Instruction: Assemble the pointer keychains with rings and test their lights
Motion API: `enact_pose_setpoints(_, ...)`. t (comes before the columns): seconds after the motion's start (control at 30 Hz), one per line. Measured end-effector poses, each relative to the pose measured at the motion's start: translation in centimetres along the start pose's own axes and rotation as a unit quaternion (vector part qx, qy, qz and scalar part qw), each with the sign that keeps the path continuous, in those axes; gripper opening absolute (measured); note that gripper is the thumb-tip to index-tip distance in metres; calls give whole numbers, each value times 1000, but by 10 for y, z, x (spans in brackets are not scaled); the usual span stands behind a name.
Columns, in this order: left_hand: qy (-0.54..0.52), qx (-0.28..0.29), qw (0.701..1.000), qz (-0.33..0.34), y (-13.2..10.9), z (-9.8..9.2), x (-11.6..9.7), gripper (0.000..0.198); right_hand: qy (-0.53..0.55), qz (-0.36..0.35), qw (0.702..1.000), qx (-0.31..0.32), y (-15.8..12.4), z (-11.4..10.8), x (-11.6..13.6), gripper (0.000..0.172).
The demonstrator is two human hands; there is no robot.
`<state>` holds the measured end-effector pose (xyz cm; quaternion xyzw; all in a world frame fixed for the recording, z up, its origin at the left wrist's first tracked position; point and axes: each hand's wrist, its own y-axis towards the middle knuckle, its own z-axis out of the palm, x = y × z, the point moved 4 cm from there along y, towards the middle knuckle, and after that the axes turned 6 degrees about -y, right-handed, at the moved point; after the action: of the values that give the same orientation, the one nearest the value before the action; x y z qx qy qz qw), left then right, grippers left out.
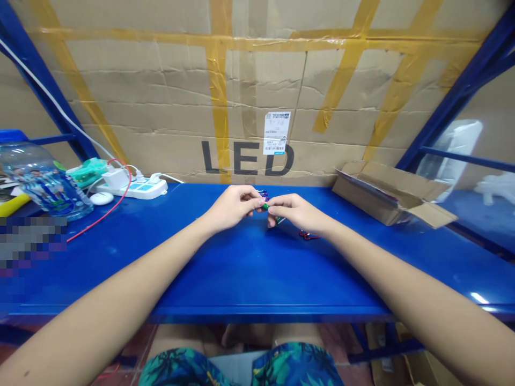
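Over the middle of the blue table (241, 268), my left hand (231, 206) and my right hand (298, 210) meet fingertip to fingertip. Both pinch a small green piece (266, 206) held between them, just above the surface. More small coloured pieces, blue and purple (261, 193), lie just behind the hands. A small red piece (306, 235) lies on the table under my right wrist. Both hands have their fingers closed around the green piece.
An open cardboard box (386, 195) sits at the right. At the left are a white power strip (137, 187) with plugs and a red cable (116, 201), a white mouse-like object (101, 198) and a large plastic water bottle (40, 182). A taped cardboard wall (257, 91) closes the back.
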<state>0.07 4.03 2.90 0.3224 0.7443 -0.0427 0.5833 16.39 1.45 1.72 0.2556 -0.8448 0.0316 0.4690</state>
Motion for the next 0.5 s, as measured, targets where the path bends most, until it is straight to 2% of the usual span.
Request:
enact_pose_setpoints(0.13,7,3,1000,25,0,2,0,22,9,2,1000,-16,0,-3,-2,23)
enact_pose_setpoints(0.23,-30,-41,998,44,2,1,2,31,31,-1,999,-37,0,-4,-5,15)
enact_pose_setpoints(0.33,-179,-81,981,2,4,2,8,51,27,-3,999,-47,0,-3,-6,12)
enact_pose_setpoints(0.4,-263,-75,961,-41,5,4,12,63,4,-9,999,-44,-1,-1,-4,14)
enact_pose_setpoints(0.5,-305,-58,947,-76,4,4,14,73,-29,-14,999,-44,-4,1,0,15)
